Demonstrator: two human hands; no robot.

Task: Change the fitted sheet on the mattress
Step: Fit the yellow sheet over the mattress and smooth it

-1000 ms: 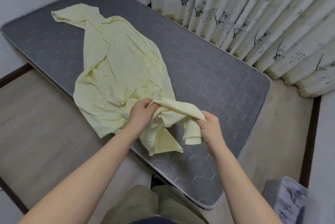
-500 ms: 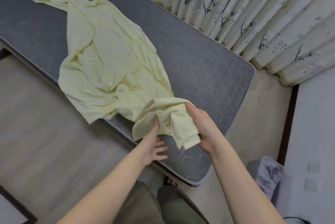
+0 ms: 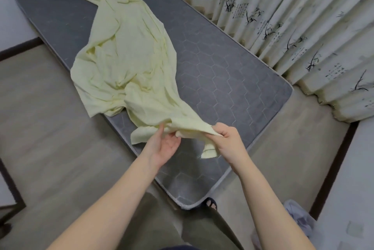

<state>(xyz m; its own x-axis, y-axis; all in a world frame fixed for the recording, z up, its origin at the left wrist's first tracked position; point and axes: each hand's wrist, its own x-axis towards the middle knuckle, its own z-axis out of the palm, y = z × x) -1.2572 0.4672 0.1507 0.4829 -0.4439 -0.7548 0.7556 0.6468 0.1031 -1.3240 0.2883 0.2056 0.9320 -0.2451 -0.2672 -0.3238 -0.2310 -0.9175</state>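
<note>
A pale yellow fitted sheet (image 3: pixel 129 55) lies crumpled along a bare grey mattress (image 3: pixel 228 80) with a hexagon quilt pattern. Its near end is lifted off the mattress near the front corner. My right hand (image 3: pixel 228 140) pinches that end, and a short flap hangs below the fingers. My left hand (image 3: pixel 166 144) is palm up under the same end, thumb against the cloth, fingers spread. The far end of the sheet reaches toward the head of the mattress.
The mattress sits low on a beige floor (image 3: pixel 46 124). Curtains with a bamboo print (image 3: pixel 293 17) hang along its far side. A patterned bundle of cloth (image 3: pixel 299 219) lies on the floor at the right. My foot in a sandal (image 3: pixel 211 203) stands at the mattress corner.
My right hand has pulled the sheet's end rightward and stretched it out. My left hand has come back up under the cloth, touching it with the thumb. The camera view has shifted.
</note>
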